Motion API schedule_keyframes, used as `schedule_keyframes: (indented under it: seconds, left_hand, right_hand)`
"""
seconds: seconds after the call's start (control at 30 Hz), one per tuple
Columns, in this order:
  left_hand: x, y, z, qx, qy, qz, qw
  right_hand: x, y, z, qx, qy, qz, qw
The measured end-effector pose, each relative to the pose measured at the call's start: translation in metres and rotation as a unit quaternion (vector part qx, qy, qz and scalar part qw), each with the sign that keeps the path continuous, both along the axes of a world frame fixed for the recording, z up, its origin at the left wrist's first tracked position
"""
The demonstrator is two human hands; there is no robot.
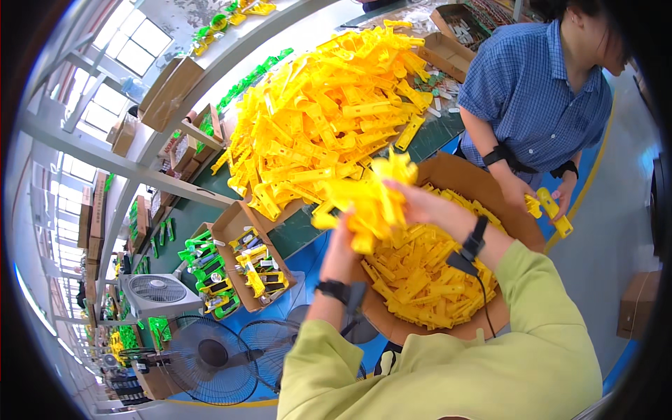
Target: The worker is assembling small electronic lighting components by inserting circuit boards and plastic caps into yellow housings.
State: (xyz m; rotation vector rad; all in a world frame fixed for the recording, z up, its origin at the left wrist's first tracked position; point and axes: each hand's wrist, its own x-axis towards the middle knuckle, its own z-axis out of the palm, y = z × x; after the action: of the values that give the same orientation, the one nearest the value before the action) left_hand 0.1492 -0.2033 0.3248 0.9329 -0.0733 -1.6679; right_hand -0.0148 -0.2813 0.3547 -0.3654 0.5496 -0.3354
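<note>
Pieces of yellow plastic [364,210] are held bunched in the half-curled left hand [340,243] and right hand [418,204], between the big pile [315,115] and the brown box [453,172], so this looks like carrying, and the next move needs a snug hold

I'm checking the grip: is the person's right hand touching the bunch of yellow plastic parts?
Touching. The head view shows the right hand overlapping the right edge of the bunch of yellow plastic parts, with no gap visible.
</note>
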Motion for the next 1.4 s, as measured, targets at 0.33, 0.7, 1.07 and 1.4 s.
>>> schedule_keyframes:
  seconds: [0.33, 0.7, 1.07, 1.4]
  left_hand:
    - [0.189, -0.151, 0.077, -0.068, -0.232, 0.242, 0.94]
    - [0.224, -0.16, -0.045, -0.029, -0.332, 0.183, 0.925]
    - [0.276, -0.167, -0.002, -0.068, -0.512, 0.106, 0.85]
    - [0.266, -0.091, -0.098, 0.067, -0.627, -0.041, 0.775]
  right_hand:
    - [0.037, -0.073, 0.06, -0.345, 0.113, -0.112, 0.925]
    - [-0.135, 0.095, -0.088, -0.141, 0.363, 0.074, 0.918]
    - [-0.151, 0.125, -0.065, -0.065, 0.391, 0.06, 0.916]
    - [-0.178, 0.131, -0.108, -0.043, 0.419, 0.029, 0.906]
